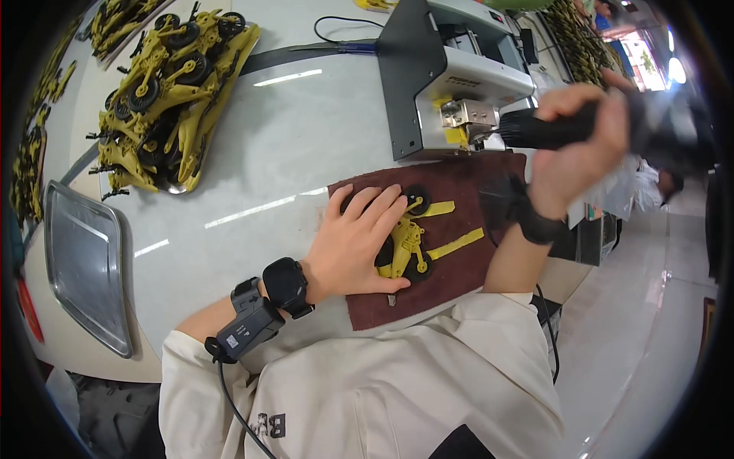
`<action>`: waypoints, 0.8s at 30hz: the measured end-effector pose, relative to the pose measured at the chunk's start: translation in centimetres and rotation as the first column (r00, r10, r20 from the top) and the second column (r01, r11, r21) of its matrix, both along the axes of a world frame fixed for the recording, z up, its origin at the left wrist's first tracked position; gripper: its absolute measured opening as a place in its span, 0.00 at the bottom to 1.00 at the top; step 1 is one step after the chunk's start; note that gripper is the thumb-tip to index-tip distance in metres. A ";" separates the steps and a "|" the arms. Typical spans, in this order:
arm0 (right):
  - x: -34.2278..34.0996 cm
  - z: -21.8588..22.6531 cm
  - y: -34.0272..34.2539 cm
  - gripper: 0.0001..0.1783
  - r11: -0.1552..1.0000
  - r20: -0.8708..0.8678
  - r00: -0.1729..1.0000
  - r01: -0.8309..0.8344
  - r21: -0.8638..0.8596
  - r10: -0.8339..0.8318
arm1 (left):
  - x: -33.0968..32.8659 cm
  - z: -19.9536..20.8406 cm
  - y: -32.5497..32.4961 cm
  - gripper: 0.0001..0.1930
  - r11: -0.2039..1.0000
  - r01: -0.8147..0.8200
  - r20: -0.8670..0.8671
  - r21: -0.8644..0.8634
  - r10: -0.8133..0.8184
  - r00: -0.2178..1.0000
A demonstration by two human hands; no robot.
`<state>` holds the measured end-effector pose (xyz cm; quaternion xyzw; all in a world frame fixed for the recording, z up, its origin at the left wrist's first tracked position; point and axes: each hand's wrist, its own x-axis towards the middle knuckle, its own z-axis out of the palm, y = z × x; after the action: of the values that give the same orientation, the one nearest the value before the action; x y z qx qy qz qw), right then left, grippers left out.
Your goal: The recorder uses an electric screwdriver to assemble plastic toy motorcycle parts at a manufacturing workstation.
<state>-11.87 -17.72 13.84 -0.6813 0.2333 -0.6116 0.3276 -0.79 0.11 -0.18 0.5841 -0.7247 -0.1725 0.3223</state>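
Note:
A yellow toy motorcycle (407,246) with black wheels lies on a dark brown cloth (466,284). My left hand (358,239) rests over its left part, fingers stretched along the far side and thumb along the near side, holding it against the cloth. Part of the toy is hidden under the palm. Raised at the right, my right hand (585,141) is wrapped round a black electric screwdriver (547,128), slightly blurred. The screwdriver's tip end is at the metal outlet block of a grey screw feeder (482,80); whether a screw is on it, I cannot tell.
Two yellow tape strips (456,243) lie on the cloth. At the far left, a pile of similar yellow toys (164,99) fills a tray. A metal tray (88,268) lies nearer at the left. Tweezers (336,47) lie beside the feeder.

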 end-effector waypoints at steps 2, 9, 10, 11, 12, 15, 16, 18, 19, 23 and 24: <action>0.3 -0.6 0.4 0.14 0.983 0.148 0.981 -0.146 0.113 0.128 | -0.1 0.1 -0.2 0.49 1.000 0.030 -0.003 -0.007 -0.030 1.000; -4.5 -2.3 7.8 0.31 0.850 0.120 0.875 -0.484 0.209 0.469 | -0.3 0.3 -0.1 0.49 1.000 -0.019 -0.031 -0.014 0.018 0.999; -5.0 -2.3 8.8 0.32 0.824 0.102 0.843 -0.538 0.179 0.528 | -0.2 0.4 -0.2 0.48 1.000 -0.017 -0.019 -0.018 0.016 1.000; -5.3 -2.5 9.6 0.33 0.792 0.147 0.814 -0.581 0.187 0.562 | -0.2 0.3 -0.1 0.48 1.000 -0.016 -0.006 -0.022 0.015 1.000; -5.5 -2.6 9.8 0.35 0.763 0.189 0.784 -0.620 0.186 0.591 | -0.1 0.2 -0.1 0.48 1.000 -0.015 -0.007 -0.017 0.015 1.000; -5.4 -3.8 9.4 0.36 0.745 0.177 0.763 -0.646 0.167 0.622 | -0.1 -0.2 0.0 0.47 1.000 -0.014 0.005 -0.019 0.014 1.000; -5.2 -4.0 9.3 0.35 0.731 0.178 0.750 -0.661 0.169 0.637 | -0.1 -0.2 0.0 0.47 1.000 -0.015 0.005 -0.013 0.015 1.000; -4.9 -4.7 9.5 0.33 0.746 0.186 0.775 -0.632 0.211 0.604 | -0.2 -0.2 0.0 0.47 1.000 -0.016 0.002 -0.006 0.016 1.000; -4.7 -5.3 9.3 0.30 0.799 0.125 0.831 -0.556 0.228 0.542 | -0.3 0.0 -0.1 0.47 1.000 -0.010 -0.002 -0.008 0.010 1.000; -3.2 -5.8 9.5 0.27 0.866 0.051 0.910 -0.408 0.291 0.412 | -0.3 0.0 0.0 0.47 1.000 -0.010 0.000 -0.013 0.010 1.000; -3.0 -5.9 9.3 0.26 0.860 0.063 0.912 -0.403 0.313 0.404 | -0.2 -0.1 0.0 0.47 1.000 -0.013 0.001 -0.014 0.013 1.000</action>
<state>-14.87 -8.41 7.92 -0.6543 0.1822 -0.4820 0.5535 -1.01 0.08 -0.26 0.5867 -0.7223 -0.1650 0.3269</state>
